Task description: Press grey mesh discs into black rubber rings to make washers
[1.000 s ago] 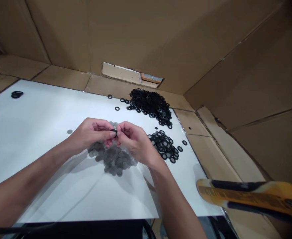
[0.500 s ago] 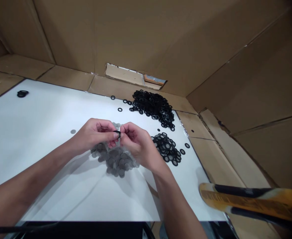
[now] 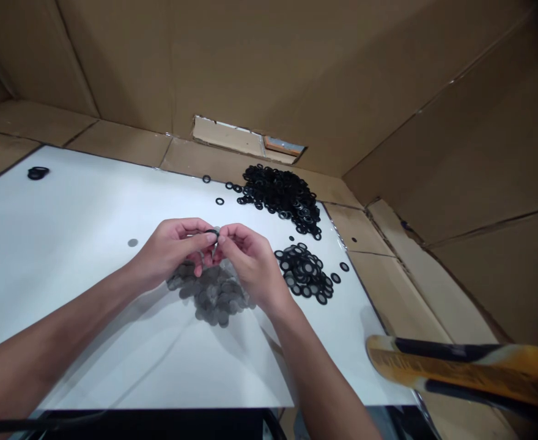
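Between my two hands is a small black rubber ring (image 3: 213, 231), partly covered by fingertips. My left hand (image 3: 177, 247) pinches its left side between thumb and forefinger. On the other side, my right hand (image 3: 250, 253) has its thumb and fingertips closed at the ring's right edge; whether a grey disc is in the ring I cannot make out. Just below my hands lies a loose pile of thin grey discs (image 3: 216, 299), partly hidden by them. To the right of my right hand is a heap of black rings with grey centres (image 3: 306, 269).
A large heap of black rings (image 3: 278, 192) sits at the back of the white table (image 3: 90, 201). Some rings (image 3: 38, 173) lie at the far left, and a single grey disc (image 3: 132, 243) left of my hands. Cardboard walls (image 3: 269, 61) surround the table. A yellow-and-black object (image 3: 452, 366) juts in at right.
Both hands have risen slightly with the black ring, which now appears tilted flatter between the fingertips. The piles look the same.
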Tool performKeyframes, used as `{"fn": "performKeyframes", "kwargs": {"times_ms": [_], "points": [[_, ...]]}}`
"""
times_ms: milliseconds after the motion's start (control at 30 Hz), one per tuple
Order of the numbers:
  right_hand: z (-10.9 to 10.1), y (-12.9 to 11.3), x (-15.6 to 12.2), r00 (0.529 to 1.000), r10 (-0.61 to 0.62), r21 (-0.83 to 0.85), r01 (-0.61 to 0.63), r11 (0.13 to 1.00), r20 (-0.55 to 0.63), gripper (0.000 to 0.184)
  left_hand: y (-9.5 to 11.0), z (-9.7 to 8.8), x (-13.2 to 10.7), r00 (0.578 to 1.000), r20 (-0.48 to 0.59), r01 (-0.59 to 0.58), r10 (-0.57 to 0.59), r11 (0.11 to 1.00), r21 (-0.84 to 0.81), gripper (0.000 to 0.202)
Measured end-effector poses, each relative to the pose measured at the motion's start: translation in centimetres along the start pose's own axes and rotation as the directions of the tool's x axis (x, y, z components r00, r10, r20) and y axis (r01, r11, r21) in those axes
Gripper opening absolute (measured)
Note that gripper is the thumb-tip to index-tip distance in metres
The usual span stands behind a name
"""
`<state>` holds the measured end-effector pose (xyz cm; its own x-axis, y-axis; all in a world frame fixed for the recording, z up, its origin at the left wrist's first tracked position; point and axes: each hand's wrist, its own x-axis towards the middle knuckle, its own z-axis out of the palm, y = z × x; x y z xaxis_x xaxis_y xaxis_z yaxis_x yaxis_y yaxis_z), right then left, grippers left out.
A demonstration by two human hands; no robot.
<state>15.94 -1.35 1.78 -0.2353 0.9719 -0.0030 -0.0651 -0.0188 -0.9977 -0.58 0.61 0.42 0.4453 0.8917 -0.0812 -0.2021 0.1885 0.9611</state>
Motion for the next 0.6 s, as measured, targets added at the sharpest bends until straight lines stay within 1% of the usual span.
{"fn": "performKeyframes", "kwargs": {"times_ms": [100, 233, 333, 600], "points": [[0.09, -0.06, -0.05, 1.0, 0.01, 0.056, -0.011, 0.998, 0.023, 0.016, 0.09, 0.04, 0.0, 1.0, 0.03, 0.007, -0.007, 1.0, -0.005, 0.015], [0.38, 0.27, -0.11, 1.0, -0.022, 0.111, 0.022, 0.994, 0.006, 0.015, 0.06, 0.23, -0.03, 1.0, 0.028, -0.001, 0.002, 1.0, -0.029, 0.015], [0.47, 0.31, -0.14, 0.999, -0.032, 0.14, 0.028, 0.99, 0.023, 0.014, 0.07, 0.32, -0.08, 0.999, 0.032, -0.009, 0.01, 0.999, -0.05, 0.015], [0.3, 0.29, -0.2, 0.997, -0.076, 0.079, 0.075, 0.994, 0.014, 0.013, 0.24, 0.36, -0.16, 0.999, 0.007, -0.039, 0.039, 0.999, -0.021, 0.015]]}}
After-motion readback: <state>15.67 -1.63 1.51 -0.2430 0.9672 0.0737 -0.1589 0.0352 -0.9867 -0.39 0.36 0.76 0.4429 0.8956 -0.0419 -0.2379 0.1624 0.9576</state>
